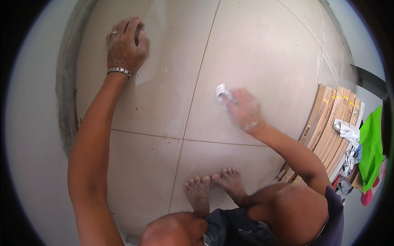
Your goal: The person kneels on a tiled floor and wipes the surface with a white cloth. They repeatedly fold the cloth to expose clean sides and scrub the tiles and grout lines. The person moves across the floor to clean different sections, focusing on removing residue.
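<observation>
My left hand (128,45), with a ring and a metal bracelet at its wrist, rests on the far left of the glossy beige floor tiles (164,102). Its fingers curl over a small dark thing (138,33), mostly hidden between thumb and forefinger. Smeared by motion, my right hand (245,107) is at the tiles right of the middle joint. A crumpled white rag (223,93) pokes out of its fingertips against the tile. Pale dust marks the backs of both hands.
Several flat cardboard boxes (328,119) lean in a row at the right, with a white cloth (347,130) over them. A bright green sheet (371,149) and mixed fabrics lie beyond. A pale wall (37,135) runs along the left. My bare feet (199,194) stand near the tile joint.
</observation>
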Available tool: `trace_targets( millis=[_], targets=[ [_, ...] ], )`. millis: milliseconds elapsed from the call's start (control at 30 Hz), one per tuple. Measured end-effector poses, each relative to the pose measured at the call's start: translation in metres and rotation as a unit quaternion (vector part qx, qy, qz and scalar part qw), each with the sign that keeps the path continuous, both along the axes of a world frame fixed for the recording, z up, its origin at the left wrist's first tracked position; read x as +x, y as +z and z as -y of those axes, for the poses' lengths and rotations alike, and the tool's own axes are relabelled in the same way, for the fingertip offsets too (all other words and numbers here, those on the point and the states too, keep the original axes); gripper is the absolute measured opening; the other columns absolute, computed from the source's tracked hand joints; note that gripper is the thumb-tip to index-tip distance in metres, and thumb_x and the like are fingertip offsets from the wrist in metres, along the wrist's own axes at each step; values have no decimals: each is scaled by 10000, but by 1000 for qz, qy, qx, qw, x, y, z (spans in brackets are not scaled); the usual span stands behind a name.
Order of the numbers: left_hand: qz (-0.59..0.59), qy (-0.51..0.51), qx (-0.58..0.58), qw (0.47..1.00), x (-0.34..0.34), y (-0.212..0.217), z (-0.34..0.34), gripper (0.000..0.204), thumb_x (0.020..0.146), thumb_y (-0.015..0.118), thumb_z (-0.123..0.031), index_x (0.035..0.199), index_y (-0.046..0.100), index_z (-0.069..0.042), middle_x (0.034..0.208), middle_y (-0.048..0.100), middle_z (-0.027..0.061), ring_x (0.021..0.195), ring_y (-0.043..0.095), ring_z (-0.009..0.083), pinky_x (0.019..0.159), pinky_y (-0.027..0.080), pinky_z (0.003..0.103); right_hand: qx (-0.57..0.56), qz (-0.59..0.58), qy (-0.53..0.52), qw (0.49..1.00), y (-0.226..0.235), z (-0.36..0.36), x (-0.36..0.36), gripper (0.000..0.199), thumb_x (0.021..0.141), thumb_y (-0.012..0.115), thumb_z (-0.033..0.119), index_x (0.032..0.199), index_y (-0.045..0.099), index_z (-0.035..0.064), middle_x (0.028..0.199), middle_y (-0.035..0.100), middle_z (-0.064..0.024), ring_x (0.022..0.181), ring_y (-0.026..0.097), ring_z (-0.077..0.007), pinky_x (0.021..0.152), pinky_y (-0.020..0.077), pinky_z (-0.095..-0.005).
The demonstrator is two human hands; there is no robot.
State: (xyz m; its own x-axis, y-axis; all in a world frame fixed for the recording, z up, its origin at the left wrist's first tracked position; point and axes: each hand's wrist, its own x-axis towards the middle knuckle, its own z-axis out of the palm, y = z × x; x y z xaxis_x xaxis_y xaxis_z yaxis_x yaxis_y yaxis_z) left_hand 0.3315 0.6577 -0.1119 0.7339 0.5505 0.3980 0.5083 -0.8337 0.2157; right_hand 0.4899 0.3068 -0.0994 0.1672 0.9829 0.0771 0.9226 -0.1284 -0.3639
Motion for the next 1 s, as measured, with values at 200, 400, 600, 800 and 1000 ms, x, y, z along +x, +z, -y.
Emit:
trace_targets(
  millis=[200, 400, 600, 800, 1000],
  targets=[
    [-1, 39, -41, 998, 7, 10, 20, 285, 821, 574, -127, 1096, 612, -63, 1186, 620, 167, 1166, 567, 376, 1046, 416, 504, 40, 35, 20, 998, -3, -39, 1, 299, 860, 658, 68, 1139, 741, 134, 1053, 650, -83, 941, 612, -292, 844, 534, -436],
    [13, 40, -46, 998, 15, 17, 16, 285, 805, 573, -110, 1081, 605, -44, 1163, 616, 183, 1154, 565, 391, 1041, 417, 503, 42, -21, 91, 995, -1, 25, 9, 294, 807, 687, 80, 1085, 749, 155, 1062, 656, -59, 998, 601, -264, 869, 527, -419],
    [13, 44, -45, 998, 13, 15, 18, 288, 819, 580, -127, 1097, 610, -55, 1178, 621, 169, 1162, 568, 383, 1041, 419, 504, 47, -74, 227, 970, 7, 11, -43, 300, 810, 717, 53, 1104, 739, 107, 1087, 644, -77, 949, 598, -280, 822, 498, -438],
    [6, 59, -38, 997, 7, 18, 15, 292, 833, 586, -145, 1112, 615, -66, 1193, 625, 154, 1170, 572, 375, 1042, 421, 505, 42, -25, 120, 992, -5, 10, -19, 258, 870, 671, 94, 1109, 733, 168, 1077, 653, -76, 972, 620, -244, 846, 509, -409],
    [0, 60, -38, 997, 8, 14, 14, 295, 847, 593, -163, 1128, 621, -77, 1208, 630, 140, 1178, 576, 366, 1042, 424, 506, 51, 17, 45, 998, -8, -14, -16, 296, 845, 689, 160, 1139, 715, 187, 1077, 646, -72, 929, 608, -246, 793, 506, -426]
  ],
)
